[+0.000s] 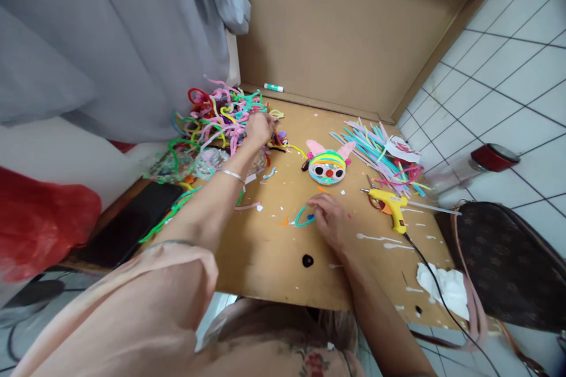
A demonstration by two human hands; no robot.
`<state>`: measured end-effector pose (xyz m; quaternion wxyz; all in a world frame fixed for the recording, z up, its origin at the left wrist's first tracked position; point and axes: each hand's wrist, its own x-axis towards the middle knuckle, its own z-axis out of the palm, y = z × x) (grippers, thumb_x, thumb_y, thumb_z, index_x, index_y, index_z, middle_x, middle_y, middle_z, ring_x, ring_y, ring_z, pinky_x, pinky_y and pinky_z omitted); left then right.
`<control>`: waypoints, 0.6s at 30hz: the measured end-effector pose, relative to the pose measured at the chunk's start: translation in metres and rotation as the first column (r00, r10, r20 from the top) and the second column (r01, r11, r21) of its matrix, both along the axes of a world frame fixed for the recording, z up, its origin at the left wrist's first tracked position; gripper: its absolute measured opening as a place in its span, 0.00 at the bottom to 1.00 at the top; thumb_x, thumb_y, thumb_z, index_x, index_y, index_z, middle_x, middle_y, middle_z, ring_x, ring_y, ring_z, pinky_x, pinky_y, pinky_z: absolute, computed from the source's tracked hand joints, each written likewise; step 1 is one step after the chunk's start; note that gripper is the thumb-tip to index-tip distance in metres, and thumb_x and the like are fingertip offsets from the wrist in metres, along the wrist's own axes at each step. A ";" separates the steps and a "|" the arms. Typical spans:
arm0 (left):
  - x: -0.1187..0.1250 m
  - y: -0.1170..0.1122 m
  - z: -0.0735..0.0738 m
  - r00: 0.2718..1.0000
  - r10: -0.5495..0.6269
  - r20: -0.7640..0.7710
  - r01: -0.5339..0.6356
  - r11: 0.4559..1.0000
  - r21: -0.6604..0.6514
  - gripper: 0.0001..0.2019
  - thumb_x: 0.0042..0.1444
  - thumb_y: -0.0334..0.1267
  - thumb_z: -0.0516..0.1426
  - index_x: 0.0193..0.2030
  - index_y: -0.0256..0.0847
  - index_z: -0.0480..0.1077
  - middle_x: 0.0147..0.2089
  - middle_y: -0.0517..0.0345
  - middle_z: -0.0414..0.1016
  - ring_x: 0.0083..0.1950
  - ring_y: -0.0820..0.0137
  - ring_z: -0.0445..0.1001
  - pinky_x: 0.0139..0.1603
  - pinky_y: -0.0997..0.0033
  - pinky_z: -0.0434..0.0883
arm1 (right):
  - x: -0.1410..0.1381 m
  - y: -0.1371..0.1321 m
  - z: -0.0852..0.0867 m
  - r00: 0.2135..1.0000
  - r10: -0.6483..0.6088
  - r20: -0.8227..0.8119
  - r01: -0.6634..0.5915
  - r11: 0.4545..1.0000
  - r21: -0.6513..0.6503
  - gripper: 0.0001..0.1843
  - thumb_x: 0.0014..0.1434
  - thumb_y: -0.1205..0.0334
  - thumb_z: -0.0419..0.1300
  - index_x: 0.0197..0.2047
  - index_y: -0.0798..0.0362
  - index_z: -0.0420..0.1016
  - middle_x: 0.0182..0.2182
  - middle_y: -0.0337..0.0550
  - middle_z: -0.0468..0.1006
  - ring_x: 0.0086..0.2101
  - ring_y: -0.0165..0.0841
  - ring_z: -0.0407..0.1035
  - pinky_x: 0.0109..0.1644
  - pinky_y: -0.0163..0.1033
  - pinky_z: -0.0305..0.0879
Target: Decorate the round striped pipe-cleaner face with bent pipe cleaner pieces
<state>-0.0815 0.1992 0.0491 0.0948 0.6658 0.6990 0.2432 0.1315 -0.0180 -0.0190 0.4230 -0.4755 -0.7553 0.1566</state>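
My left hand [260, 128] reaches far forward into a tangled heap of coloured pipe cleaners [216, 115]; its fingers are curled closed on strands I cannot make out singly. My right hand [328, 218] rests on the cardboard board [274, 247], fingers bent down beside a teal curved pipe-cleaner piece [303, 218] that it touches. Just beyond the right hand lies a round striped craft face [328, 166] with pink ears, black eyes and a red nose.
A yellow glue gun [391, 205] with a black cord lies right of the right hand. Straight cut pipe cleaners [380, 153] fan out behind it. A crumpled white tissue [444, 285], a patterned bag [508, 265], a red-lidded jar [477, 168], a marker [273, 88] and an upright cardboard sheet [345, 29] surround the board.
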 end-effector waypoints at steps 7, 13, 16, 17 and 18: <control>-0.001 -0.013 0.073 0.452 -0.232 0.861 -0.158 0.929 0.334 0.07 0.68 0.40 0.52 0.38 0.42 0.61 0.23 0.68 0.57 0.26 0.78 0.59 0.32 0.78 0.60 | -0.007 -0.006 0.012 0.943 -0.169 -0.286 0.124 0.978 -0.170 0.11 0.62 0.61 0.54 0.38 0.49 0.78 0.37 0.43 0.80 0.40 0.36 0.74 0.47 0.43 0.71; 0.038 -0.118 0.078 -0.067 -0.238 0.969 0.162 0.956 0.246 0.13 0.63 0.40 0.57 0.32 0.43 0.55 0.20 0.72 0.47 0.17 0.82 0.45 0.19 0.79 0.44 | -0.027 -0.016 0.041 0.782 -0.145 -0.607 -0.079 0.942 -0.327 0.26 0.61 0.46 0.59 0.60 0.46 0.68 0.56 0.47 0.75 0.55 0.37 0.69 0.60 0.45 0.67; 0.058 -0.172 0.050 -0.154 -0.161 0.975 0.356 0.911 0.206 0.16 0.55 0.46 0.63 0.33 0.42 0.58 0.20 0.73 0.51 0.17 0.83 0.47 0.17 0.81 0.46 | -0.044 -0.023 0.047 0.743 -0.067 -0.666 -0.255 0.892 -0.373 0.31 0.58 0.40 0.60 0.60 0.45 0.68 0.56 0.47 0.74 0.54 0.37 0.70 0.56 0.42 0.68; 0.063 -0.186 0.041 -0.175 -0.150 0.973 0.380 0.901 0.208 0.18 0.53 0.47 0.64 0.34 0.42 0.59 0.19 0.73 0.52 0.17 0.83 0.47 0.17 0.82 0.46 | -0.049 -0.027 0.046 0.727 -0.055 -0.684 -0.300 0.871 -0.389 0.30 0.57 0.38 0.60 0.57 0.45 0.70 0.51 0.46 0.77 0.50 0.36 0.72 0.50 0.41 0.70; 0.067 -0.198 0.032 -0.184 -0.141 0.973 0.384 0.901 0.204 0.19 0.51 0.49 0.64 0.34 0.42 0.59 0.19 0.73 0.53 0.17 0.84 0.47 0.16 0.83 0.46 | -0.052 -0.031 0.044 0.713 -0.046 -0.700 -0.345 0.846 -0.407 0.30 0.55 0.36 0.62 0.53 0.46 0.72 0.46 0.45 0.78 0.45 0.35 0.72 0.45 0.39 0.70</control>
